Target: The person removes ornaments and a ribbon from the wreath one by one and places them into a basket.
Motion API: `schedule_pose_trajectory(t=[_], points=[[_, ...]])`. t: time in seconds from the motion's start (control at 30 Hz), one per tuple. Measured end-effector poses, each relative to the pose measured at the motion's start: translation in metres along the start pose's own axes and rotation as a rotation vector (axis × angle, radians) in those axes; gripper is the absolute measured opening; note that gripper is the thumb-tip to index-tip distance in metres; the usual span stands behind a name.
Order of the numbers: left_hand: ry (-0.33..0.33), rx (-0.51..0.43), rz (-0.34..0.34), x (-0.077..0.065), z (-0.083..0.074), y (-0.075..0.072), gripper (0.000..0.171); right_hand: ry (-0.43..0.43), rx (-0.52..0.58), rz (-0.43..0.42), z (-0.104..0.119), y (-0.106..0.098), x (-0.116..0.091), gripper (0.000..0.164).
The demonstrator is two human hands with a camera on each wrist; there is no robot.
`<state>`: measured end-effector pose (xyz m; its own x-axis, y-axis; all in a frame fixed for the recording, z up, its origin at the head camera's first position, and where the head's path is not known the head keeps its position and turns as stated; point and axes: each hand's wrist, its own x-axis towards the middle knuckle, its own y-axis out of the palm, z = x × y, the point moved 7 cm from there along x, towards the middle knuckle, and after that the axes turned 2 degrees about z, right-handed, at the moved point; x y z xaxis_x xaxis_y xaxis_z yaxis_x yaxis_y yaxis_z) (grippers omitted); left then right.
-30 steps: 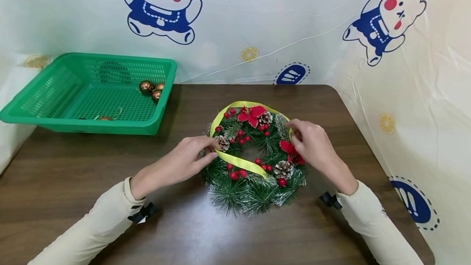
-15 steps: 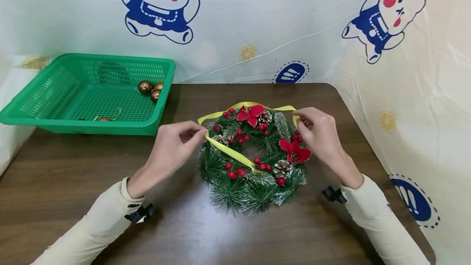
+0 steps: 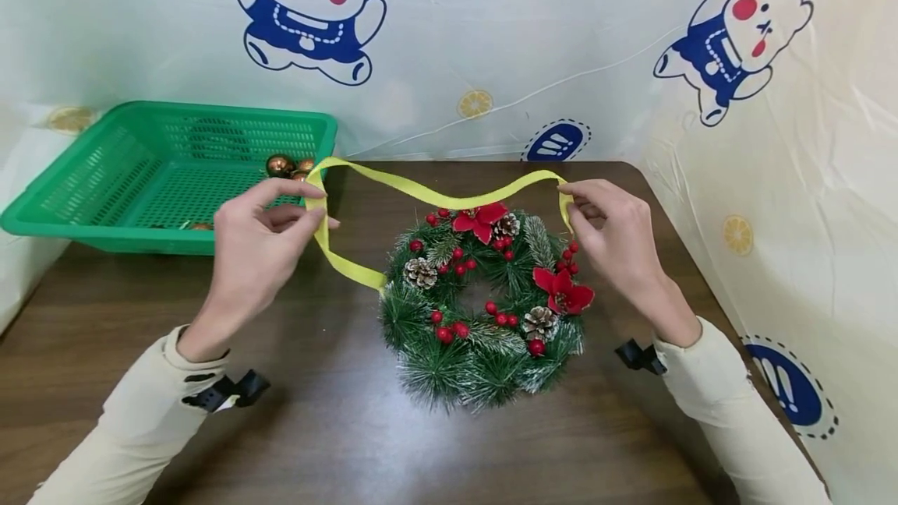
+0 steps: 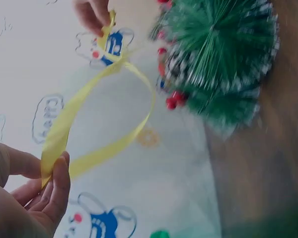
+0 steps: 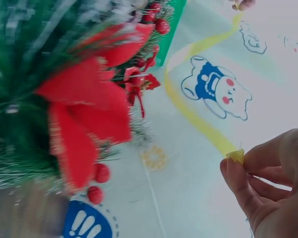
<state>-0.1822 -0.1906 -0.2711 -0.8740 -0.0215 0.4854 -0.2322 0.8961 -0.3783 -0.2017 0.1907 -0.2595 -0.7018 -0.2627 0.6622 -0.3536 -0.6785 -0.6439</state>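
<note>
A yellow ribbon (image 3: pixel 442 197) runs between my two hands, raised above the table and sagging in the middle. My left hand (image 3: pixel 256 244) pinches it between thumb and fingertips in front of the green basket, and a loose tail hangs from there toward the wreath's left edge. At the other side, my right hand (image 3: pixel 617 236) pinches the ribbon near its end, over the wreath's upper right. The green wreath (image 3: pixel 435 365) lies flat on the table, with red poinsettias (image 3: pixel 563 292), pinecones (image 3: pixel 421 273) and red berries. In the left wrist view the ribbon (image 4: pixel 62 131) bows in a loop.
A green plastic basket (image 3: pixel 42 213) stands at the back left with several copper-coloured baubles (image 3: pixel 280 166) in it. The brown wooden table (image 3: pixel 337 411) meets a printed white sheet (image 3: pixel 435 45) behind and to the right.
My left hand has moved left and up, drawing the ribbon off the wreath. My right hand has risen slightly and shifted right, so the ribbon is now spread wide. The wreath stays put.
</note>
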Motion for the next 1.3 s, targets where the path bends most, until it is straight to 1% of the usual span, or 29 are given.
schedule_pose_trajectory(t=[0.13, 0.3, 0.4, 0.5, 0.57, 0.67, 0.83, 0.97, 1.1, 1.17, 1.2, 1.3], points=[[0.010, 0.065, -0.018, 0.007, -0.002, -0.020, 0.021, -0.049, -0.005, 0.007, 0.008, 0.004, 0.014, 0.025], [0.021, 0.165, -0.023, 0.017, -0.002, -0.044, 0.023, -0.110, 0.005, 0.048, 0.020, 0.016, 0.035, 0.025], [0.007, 0.200, -0.018, 0.024, 0.001, -0.058, 0.025, -0.149, 0.031, 0.081, 0.028, 0.025, 0.049, 0.026], [-0.013, 0.240, -0.032, 0.032, 0.009, -0.074, 0.029, -0.176, 0.065, 0.120, 0.037, 0.036, 0.064, 0.027], [-0.026, 0.270, -0.043, 0.038, 0.015, -0.085, 0.031, -0.183, 0.071, 0.149, 0.042, 0.045, 0.074, 0.028], [-0.077, 0.289, -0.039, 0.047, 0.030, -0.099, 0.036, -0.185, 0.086, 0.198, 0.049, 0.062, 0.087, 0.029], [-0.222, 0.280, 0.023, 0.059, 0.064, -0.119, 0.046, -0.189, 0.125, 0.304, 0.062, 0.098, 0.103, 0.032], [-0.285, 0.340, 0.056, 0.066, 0.085, -0.133, 0.052, -0.185, 0.138, 0.378, 0.074, 0.127, 0.114, 0.035], [-0.281, 0.459, 0.070, 0.074, 0.097, -0.142, 0.053, -0.155, 0.154, 0.406, 0.083, 0.151, 0.130, 0.036], [-0.261, 0.512, 0.075, 0.077, 0.101, -0.144, 0.053, -0.131, 0.163, 0.421, 0.087, 0.162, 0.138, 0.036], [-0.242, 0.533, 0.078, 0.079, 0.102, -0.145, 0.052, -0.115, 0.162, 0.432, 0.089, 0.167, 0.142, 0.037], [-0.225, 0.567, 0.094, 0.083, 0.109, -0.147, 0.051, -0.058, 0.172, 0.472, 0.095, 0.183, 0.153, 0.039]])
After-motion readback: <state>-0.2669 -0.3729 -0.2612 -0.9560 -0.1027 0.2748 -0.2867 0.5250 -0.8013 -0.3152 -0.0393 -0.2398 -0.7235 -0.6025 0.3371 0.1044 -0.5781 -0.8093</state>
